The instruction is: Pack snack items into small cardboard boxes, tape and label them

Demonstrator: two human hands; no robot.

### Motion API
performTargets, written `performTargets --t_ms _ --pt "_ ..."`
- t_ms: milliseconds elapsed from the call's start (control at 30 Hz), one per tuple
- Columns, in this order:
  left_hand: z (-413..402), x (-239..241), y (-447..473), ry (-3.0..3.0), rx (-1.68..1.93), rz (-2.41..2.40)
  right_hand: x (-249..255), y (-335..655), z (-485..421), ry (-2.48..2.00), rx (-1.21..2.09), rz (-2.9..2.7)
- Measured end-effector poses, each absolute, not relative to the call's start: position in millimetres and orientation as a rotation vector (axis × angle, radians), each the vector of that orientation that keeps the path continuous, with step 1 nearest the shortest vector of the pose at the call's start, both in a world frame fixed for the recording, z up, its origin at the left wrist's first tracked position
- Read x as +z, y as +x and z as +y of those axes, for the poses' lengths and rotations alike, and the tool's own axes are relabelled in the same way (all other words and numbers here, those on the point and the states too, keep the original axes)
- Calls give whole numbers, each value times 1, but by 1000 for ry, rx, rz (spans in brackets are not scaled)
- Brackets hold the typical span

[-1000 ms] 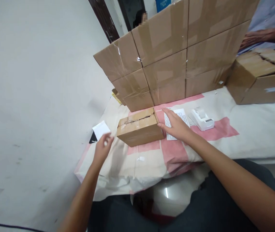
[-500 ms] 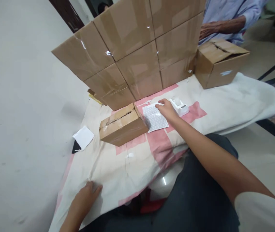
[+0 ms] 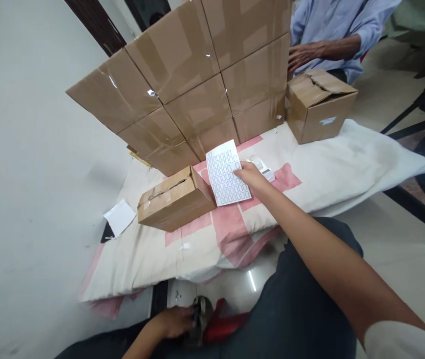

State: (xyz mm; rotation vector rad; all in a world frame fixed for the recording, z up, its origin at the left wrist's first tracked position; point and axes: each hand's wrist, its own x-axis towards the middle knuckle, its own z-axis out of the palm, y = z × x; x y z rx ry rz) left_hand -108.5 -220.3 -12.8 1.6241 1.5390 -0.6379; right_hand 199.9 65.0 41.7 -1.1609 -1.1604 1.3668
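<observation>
White paper slip (image 3: 119,218) lies flat on the pale floor, at 9 o'clock of the small brown cardboard box (image 3: 175,199); the box's top seam is torn and rough. Left hand (image 3: 175,321) is low at 6 o'clock, fingers curled tight around a dark and red hand tool (image 3: 201,319) by the lap; exact type unclear. The box sits on a soft, creased cream and pink cloth-covered worktop (image 3: 347,159). Right hand (image 3: 251,177) has its fingers clamped on the right edge of a thin white sticker sheet (image 3: 226,172), at 3 o'clock of the box. The sheet is tilted up off the cloth so its grid of small labels faces the person. White plastic device (image 3: 266,169) is half hidden behind that hand. Wall of glossy taped brown cartons (image 3: 197,85) stands at 12 o'clock. Open-flapped brown carton (image 3: 319,107) is at 2 o'clock, another person's hand (image 3: 302,55) just behind it.
</observation>
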Motion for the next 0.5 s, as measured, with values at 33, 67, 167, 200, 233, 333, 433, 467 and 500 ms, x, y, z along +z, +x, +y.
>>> performTargets --t_ms 33,67,167,200,233,333,433,467,500 --pt "-213 -2 -98 1651 -613 1502 49 203 63 -1100 1369 -1181" --pt "-204 10 -86 1685 -565 1473 57 205 61 -1024 1372 -1203" --pt "-165 52 -48 1803 -250 1292 69 208 53 -812 1405 -1232" --pt "-151 64 -38 1868 -136 1225 69 207 50 -787 1430 -1213" --pt "-136 73 -30 1996 -18 1201 66 205 46 -798 1470 -1185" --pt "-103 79 -22 2326 429 1247 47 198 33 -990 1622 -1124" --pt "-89 67 -33 2485 754 1333 28 193 16 -1151 1704 -1199" --pt "-88 63 -37 2523 816 1377 25 193 9 -1155 1701 -1244" --pt "-87 61 -40 2562 858 1421 24 193 1 -1146 1695 -1285"
